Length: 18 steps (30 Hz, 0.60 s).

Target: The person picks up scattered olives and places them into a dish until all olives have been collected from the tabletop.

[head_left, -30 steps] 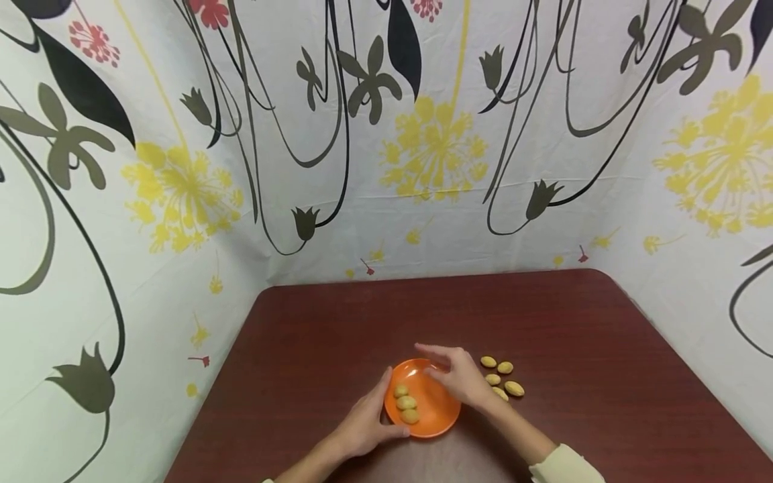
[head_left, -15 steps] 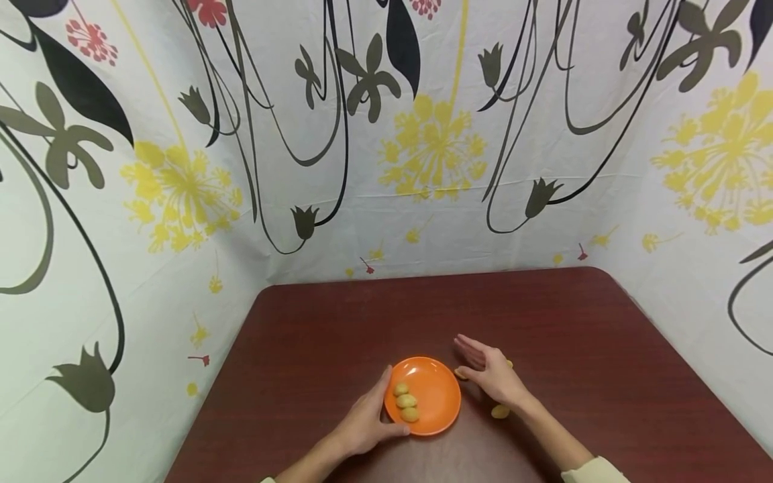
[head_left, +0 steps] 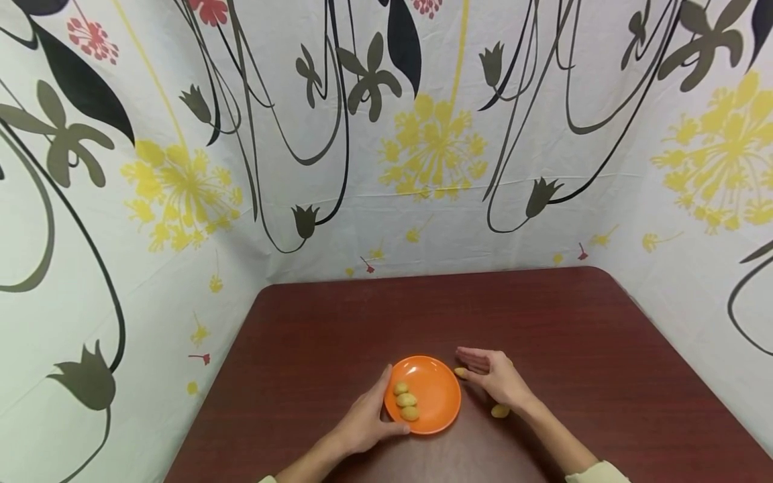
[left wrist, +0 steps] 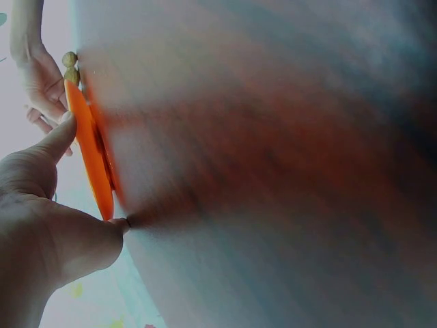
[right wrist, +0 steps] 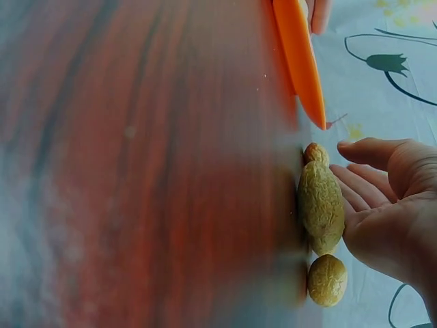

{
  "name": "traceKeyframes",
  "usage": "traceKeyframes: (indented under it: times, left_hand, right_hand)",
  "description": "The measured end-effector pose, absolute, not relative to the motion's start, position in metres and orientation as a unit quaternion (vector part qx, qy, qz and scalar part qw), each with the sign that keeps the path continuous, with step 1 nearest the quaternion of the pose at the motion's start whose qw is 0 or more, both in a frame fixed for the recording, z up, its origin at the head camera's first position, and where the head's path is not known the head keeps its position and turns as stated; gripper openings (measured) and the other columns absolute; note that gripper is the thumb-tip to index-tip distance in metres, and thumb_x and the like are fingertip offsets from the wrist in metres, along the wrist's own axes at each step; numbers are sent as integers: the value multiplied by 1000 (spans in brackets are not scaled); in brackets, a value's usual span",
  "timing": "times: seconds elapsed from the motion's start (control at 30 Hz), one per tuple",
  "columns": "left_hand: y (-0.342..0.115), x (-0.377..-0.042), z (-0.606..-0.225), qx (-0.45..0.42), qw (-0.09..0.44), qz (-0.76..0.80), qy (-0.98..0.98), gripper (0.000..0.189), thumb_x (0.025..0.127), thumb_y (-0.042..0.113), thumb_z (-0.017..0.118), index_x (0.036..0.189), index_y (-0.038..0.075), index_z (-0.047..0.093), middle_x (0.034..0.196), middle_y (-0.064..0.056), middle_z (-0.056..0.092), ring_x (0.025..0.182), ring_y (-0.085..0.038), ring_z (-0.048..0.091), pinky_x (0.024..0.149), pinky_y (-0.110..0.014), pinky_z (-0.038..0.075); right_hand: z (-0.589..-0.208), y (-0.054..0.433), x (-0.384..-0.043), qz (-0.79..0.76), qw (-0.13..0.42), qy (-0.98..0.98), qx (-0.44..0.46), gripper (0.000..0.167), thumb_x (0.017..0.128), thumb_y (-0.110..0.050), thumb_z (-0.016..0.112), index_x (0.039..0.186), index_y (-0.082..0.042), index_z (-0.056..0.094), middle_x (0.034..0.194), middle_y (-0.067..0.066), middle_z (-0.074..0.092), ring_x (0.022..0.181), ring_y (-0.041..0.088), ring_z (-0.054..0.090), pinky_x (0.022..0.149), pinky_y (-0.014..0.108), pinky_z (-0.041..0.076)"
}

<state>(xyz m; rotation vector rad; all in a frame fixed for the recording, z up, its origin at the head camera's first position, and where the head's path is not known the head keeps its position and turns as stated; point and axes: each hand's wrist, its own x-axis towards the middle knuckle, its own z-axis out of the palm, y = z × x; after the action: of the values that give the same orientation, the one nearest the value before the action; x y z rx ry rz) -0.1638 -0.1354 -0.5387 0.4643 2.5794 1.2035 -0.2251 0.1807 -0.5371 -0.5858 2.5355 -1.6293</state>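
Note:
An orange plate (head_left: 436,396) sits on the table, with 3 wrinkled yellow-green oval fruits (head_left: 406,400) in a line on its left part. My left hand (head_left: 364,416) holds the plate's left side, thumb at the near rim and fingers along the far-left rim; the left wrist view shows both touching the orange edge (left wrist: 95,164). My right hand (head_left: 498,381) is low over the table right of the plate, fingers extended, its thumb beside a loose fruit (head_left: 460,372). In the right wrist view, wrinkled fruits (right wrist: 321,205) lie before the palm, partly overlapping one another.
The dark red-brown table (head_left: 338,329) extends around the plate. Another loose fruit (head_left: 500,410) lies under the right wrist, and the hand hides others. A white floral-patterned cloth (head_left: 374,235) rises behind the table and at both sides.
My right hand has moved from above the plate rightward to the loose fruits, then slightly nearer. One fruit now lies closer to the plate, by the thumb. My left hand has stayed on the plate.

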Motion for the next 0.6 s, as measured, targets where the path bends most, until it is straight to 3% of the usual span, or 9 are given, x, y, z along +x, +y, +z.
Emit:
traceKeyframes:
  times: [0.23, 0.6]
  left_hand:
    - [-136, -163, -538, 166, 123, 414, 886, 117, 89, 42, 88, 170, 3, 14, 175, -18, 20, 156, -37, 30, 122, -60, 28]
    - [-135, -164, -538, 160, 126, 412, 888, 117, 88, 42, 88, 171, 5, 14, 175, -17, 19, 157, -34, 29, 123, -58, 28]
  right_hand:
    - [-540, 184, -225, -508, 37, 838, -197, 39, 98, -1, 75, 135, 9, 68, 131, 27, 70, 118, 42, 70, 91, 37, 61]
    - [-546, 184, -229, -495, 28, 845, -203, 34, 92, 8, 76, 126, 7, 74, 122, 24, 74, 112, 40, 73, 87, 34, 62]
